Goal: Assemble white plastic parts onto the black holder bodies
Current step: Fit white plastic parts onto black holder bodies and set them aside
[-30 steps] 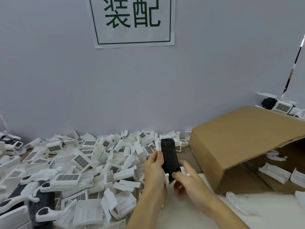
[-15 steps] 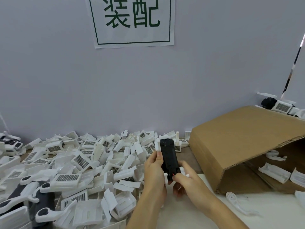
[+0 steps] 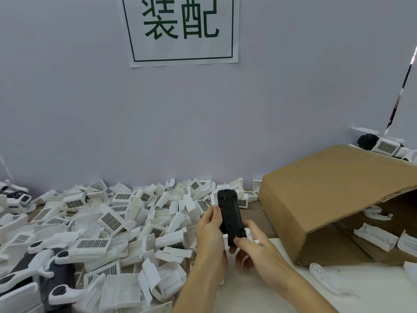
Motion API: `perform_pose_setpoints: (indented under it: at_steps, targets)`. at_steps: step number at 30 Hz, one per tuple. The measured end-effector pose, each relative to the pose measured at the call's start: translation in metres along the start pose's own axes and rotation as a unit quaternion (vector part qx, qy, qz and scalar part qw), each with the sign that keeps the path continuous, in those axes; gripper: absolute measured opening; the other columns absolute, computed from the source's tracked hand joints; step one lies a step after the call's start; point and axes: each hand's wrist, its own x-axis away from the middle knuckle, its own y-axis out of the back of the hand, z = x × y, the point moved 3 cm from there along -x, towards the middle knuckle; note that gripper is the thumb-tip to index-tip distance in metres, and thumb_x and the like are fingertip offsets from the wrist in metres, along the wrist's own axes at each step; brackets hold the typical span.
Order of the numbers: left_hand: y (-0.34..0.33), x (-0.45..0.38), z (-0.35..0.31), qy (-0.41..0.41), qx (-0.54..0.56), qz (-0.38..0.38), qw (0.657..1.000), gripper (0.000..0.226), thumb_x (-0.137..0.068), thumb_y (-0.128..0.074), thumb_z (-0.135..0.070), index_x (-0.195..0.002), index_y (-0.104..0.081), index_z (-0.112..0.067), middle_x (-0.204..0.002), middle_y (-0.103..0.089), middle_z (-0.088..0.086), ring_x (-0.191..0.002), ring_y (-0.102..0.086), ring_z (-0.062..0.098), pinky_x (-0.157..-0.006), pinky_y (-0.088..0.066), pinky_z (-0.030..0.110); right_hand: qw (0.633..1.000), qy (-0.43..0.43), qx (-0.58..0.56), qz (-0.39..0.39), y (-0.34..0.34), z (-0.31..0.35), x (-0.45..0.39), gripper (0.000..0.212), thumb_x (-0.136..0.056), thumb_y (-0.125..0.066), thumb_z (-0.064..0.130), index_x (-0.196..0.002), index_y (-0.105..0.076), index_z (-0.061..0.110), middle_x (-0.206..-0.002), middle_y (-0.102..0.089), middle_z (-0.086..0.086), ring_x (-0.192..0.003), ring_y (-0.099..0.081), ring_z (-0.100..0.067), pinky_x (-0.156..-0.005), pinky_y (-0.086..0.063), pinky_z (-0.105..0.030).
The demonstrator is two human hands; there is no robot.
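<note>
**Entry: black holder body in hand, white part at its lower end**

- Left hand (image 3: 211, 233): fingers curled along the left edge of the black holder body (image 3: 230, 219), gripping it upright above the table edge.
- Right hand (image 3: 255, 245): thumb pinching the body's lower end, where a small white plastic part (image 3: 248, 233) sits against it. Whether that part is fully seated cannot be told.
- Risks, as judged: the white part may go on skewed if thumb pressure lands off-centre; a thin tab could bend or snap under force; the body could slip from the two-sided grip and drop into the pile.
- Pile of loose white parts (image 3: 108, 224): heaped left of the hands, touching one another, some with grid faces. Picking one cleanly may drag its neighbours.
- Cardboard box (image 3: 327, 199): lying on its side just right of the hands, more white pieces inside; it crowds the right elbow's room.
- Paper sign (image 3: 180, 30): on the wall, well above.
</note>
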Motion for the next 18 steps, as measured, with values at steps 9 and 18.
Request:
perform_pose_setpoints:
  at_steps: [9,18]
  targets:
    - [-0.0024,-0.0003,0.0009,0.001,0.001,-0.006,1.0,0.03,-0.107,-0.046,-0.023,-0.109,-0.071,-0.008,-0.112,-0.073,0.02,-0.1,-0.063,0.035,-0.08,-0.048,0.045,1.0,-0.007,-0.01,0.003,0.001,-0.0014,-0.0032,0.021,-0.102,-0.05,0.018,-0.115,-0.055,0.033,-0.075,-0.068,-0.001,-0.063,-0.062,-0.017,-0.058,-0.048,-0.029]
    - [-0.0006,0.0021,-0.0004,0.024,0.004,-0.014,1.0,0.03,-0.107,-0.046,-0.029,-0.109,-0.07,-0.011,-0.107,-0.07,0.024,-0.08,-0.057,0.034,-0.043,-0.037,0.026,1.0,0.001,-0.016,0.01,0.0014,-0.0024,-0.0024,0.027,-0.092,-0.053,0.019,-0.114,-0.056,0.034,-0.076,-0.068,0.0,-0.064,-0.06,-0.018,-0.059,-0.047,-0.03]
